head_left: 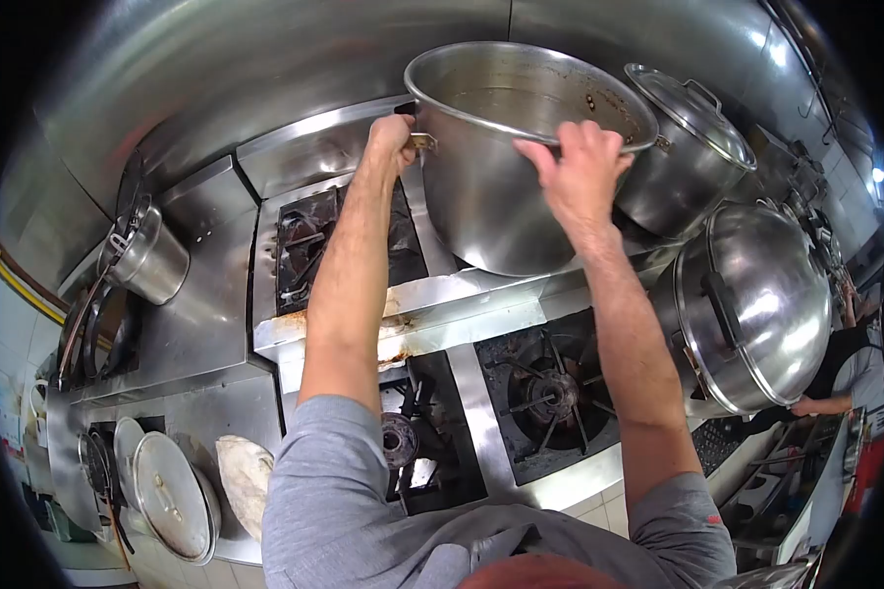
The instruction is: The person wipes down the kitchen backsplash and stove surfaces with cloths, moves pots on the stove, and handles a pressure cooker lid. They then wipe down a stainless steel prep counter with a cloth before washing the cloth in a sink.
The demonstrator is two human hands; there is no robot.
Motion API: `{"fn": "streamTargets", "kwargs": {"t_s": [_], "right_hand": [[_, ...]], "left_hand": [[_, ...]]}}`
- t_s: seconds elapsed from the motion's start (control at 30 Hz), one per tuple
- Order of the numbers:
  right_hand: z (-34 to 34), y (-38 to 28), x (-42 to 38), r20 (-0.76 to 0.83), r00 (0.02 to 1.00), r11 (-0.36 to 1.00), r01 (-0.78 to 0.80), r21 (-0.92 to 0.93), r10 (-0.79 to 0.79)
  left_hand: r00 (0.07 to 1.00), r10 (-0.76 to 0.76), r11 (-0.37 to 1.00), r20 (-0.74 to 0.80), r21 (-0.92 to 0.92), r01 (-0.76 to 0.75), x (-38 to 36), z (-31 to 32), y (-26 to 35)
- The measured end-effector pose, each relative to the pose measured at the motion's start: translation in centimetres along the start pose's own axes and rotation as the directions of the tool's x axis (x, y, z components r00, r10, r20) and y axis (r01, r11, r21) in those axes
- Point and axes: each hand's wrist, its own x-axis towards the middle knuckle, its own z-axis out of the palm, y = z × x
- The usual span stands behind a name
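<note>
A large steel stockpot (501, 196) stands toward the back of the range, with brown specks on its inner wall near the rim. At its left side, my left hand (393, 137) is closed around the side handle (422, 142). My right hand (581, 172) grips the pot's front right rim, fingers over the edge and thumb pointing left along it. Both arms reach forward over the front burners. A second stockpot with a lid (692, 118) sits close against the right side of the first.
Gas burners (555, 396) lie below my arms, with another burner (309, 236) behind to the left. On the right is a big domed lid (766, 304). A smaller pot (147, 260) and several lids (172, 496) are at left. Another person's arm (823, 404) shows at far right.
</note>
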Motion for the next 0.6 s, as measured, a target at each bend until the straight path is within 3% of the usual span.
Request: {"fn": "streamTargets", "kwargs": {"t_s": [0.17,0.23,0.37,0.6], "right_hand": [[-0.7,3.7,0.4,-0.112,0.985,0.982,0.147,0.119,-0.134],[-1.2,5.2,0.8,-0.099,0.983,0.969,0.171,0.179,-0.156],[-1.6,8.5,1.6,-0.040,0.978,0.911,0.205,0.357,-0.205],[-1.6,8.2,1.7,-0.075,0.957,0.865,0.284,0.412,-0.279]], "left_hand": [[0.997,0.055,0.991,-0.051,-0.119,-0.061,-5.7,0.8,-1.6],[0.988,0.138,0.962,-0.066,-0.228,-0.149,-7.0,1.0,-2.5],[0.991,0.114,0.944,-0.070,-0.305,-0.130,-12.1,2.3,-3.3],[0.996,0.086,0.913,-0.035,-0.397,-0.093,-15.1,0.7,-3.5]]}}
